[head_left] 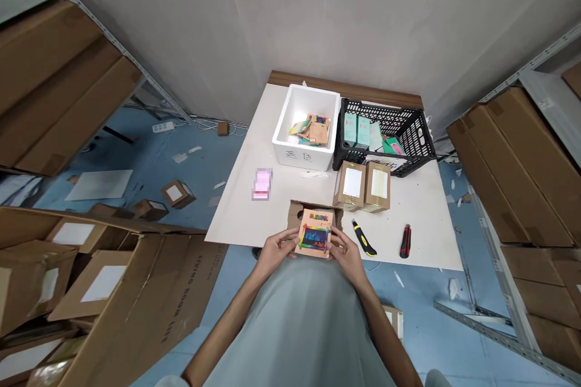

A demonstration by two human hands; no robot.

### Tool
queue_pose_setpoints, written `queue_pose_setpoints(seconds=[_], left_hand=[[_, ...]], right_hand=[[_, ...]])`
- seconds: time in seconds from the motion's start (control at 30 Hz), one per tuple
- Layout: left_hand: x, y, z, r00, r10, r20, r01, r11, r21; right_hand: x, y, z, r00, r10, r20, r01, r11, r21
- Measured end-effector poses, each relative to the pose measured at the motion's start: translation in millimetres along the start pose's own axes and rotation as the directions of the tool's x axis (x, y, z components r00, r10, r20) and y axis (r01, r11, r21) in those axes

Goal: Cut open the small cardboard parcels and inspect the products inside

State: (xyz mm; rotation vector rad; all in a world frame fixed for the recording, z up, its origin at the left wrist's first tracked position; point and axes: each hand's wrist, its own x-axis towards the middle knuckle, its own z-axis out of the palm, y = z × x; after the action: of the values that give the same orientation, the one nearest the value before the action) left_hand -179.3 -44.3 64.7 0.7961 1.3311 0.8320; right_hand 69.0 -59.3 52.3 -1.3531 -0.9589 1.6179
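Note:
Between my two hands I hold a thin peach-coloured packet (314, 234) with a rainbow-edged dark picture on its front. My left hand (278, 250) pinches its left edge, and my right hand (347, 252) grips the right edge. Just behind the packet sits an opened small cardboard box (295, 213), mostly hidden by it. To the right of my right hand lies a yellow and black utility knife (364, 238). A red and black utility knife (405, 240) rests farther right.
At the table's back stand a white foam box (303, 159) holding packets and a black plastic crate (411, 133) with green boxes. Two taped cartons (362, 186) stand before the crate. A blurred pink item (262, 184) lies left. A large carton (167, 290) stands at lower left.

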Motion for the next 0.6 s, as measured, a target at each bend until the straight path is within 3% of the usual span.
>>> queue_pose_setpoints(seconds=[0.1, 0.17, 0.23, 0.33, 0.4, 0.43, 0.5, 0.6], left_hand=[[16, 20, 0, 0.999, 0.033, -0.012, -0.033, 0.999, 0.018], [37, 55, 1, 0.989, 0.136, -0.056, -0.134, 0.990, 0.044], [59, 103, 2, 0.948, 0.305, -0.091, -0.299, 0.951, 0.074], [80, 176, 3, 0.787, 0.597, -0.154, -0.576, 0.801, 0.162], [82, 210, 0, 0.680, 0.711, -0.179, -0.679, 0.703, 0.214], [82, 218, -2, 0.649, 0.738, -0.183, -0.700, 0.674, 0.237], [80, 217, -9, 0.637, 0.748, -0.187, -0.698, 0.663, 0.272], [83, 172, -22, 0.728, 0.656, -0.199, -0.595, 0.748, 0.294]], right_hand=[[28, -20, 5, 0.999, -0.048, -0.010, 0.048, 0.999, 0.003], [62, -52, 10, 0.989, -0.143, -0.035, 0.142, 0.989, -0.038], [101, -96, 15, 0.954, -0.291, -0.072, 0.285, 0.955, -0.082], [148, -161, 22, 0.866, -0.487, -0.109, 0.472, 0.870, -0.141], [161, -189, 22, 0.817, -0.568, -0.104, 0.543, 0.817, -0.192], [161, -194, 20, 0.804, -0.587, -0.097, 0.560, 0.801, -0.213], [152, -189, 12, 0.803, -0.589, -0.093, 0.554, 0.795, -0.248], [125, -146, -9, 0.851, -0.500, -0.160, 0.447, 0.850, -0.279]])
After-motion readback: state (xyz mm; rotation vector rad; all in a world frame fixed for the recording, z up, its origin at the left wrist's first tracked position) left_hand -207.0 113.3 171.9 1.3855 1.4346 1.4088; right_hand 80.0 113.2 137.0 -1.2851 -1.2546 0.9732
